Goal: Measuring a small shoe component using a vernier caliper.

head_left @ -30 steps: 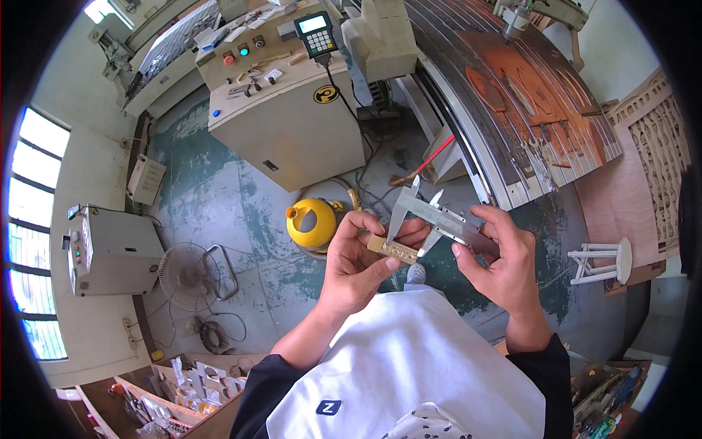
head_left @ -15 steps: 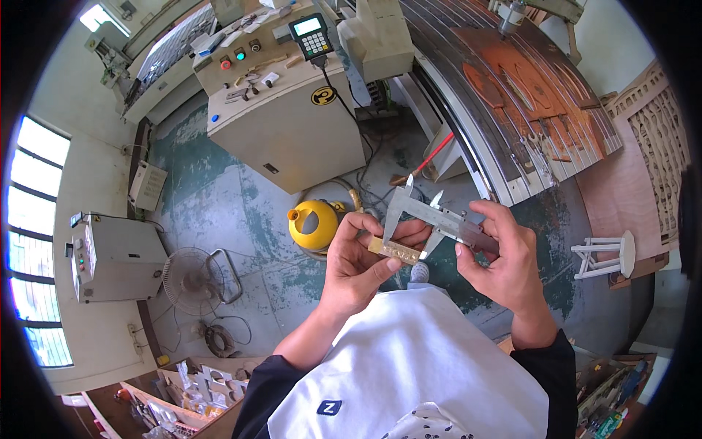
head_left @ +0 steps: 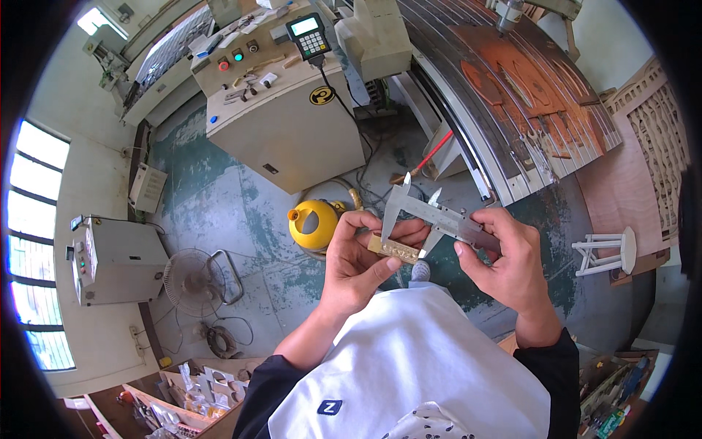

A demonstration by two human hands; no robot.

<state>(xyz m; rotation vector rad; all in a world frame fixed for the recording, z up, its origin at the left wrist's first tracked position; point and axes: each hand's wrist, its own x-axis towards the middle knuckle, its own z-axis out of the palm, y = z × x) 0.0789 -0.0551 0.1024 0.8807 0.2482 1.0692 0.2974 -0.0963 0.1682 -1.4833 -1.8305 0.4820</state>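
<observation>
My left hand (head_left: 355, 257) is closed on a small brass-coloured block (head_left: 393, 249) with a row of raised round details along its face, pinched between thumb and fingers. In my right hand (head_left: 506, 256) is a steel vernier caliper (head_left: 441, 218), gripped by its beam end between thumb and fingers. The caliper's larger jaws reach down to the block, one near its left part and the other by its right end. From here I cannot tell whether both jaws touch it. Its two smaller pointed jaws stick upward.
Ahead stands a grey control cabinet (head_left: 285, 139) with a handheld keypad (head_left: 308, 36). A slotted machine bed (head_left: 512, 192) lies to the right, near a white stool (head_left: 605, 252). A yellow round machine (head_left: 316, 224), hoses and a floor fan (head_left: 191, 282) occupy the floor. Parts boxes (head_left: 190, 417) sit lower left.
My right hand has shifted very slightly, its fingers moving a little along the caliper. The block and my left hand have hardly moved.
</observation>
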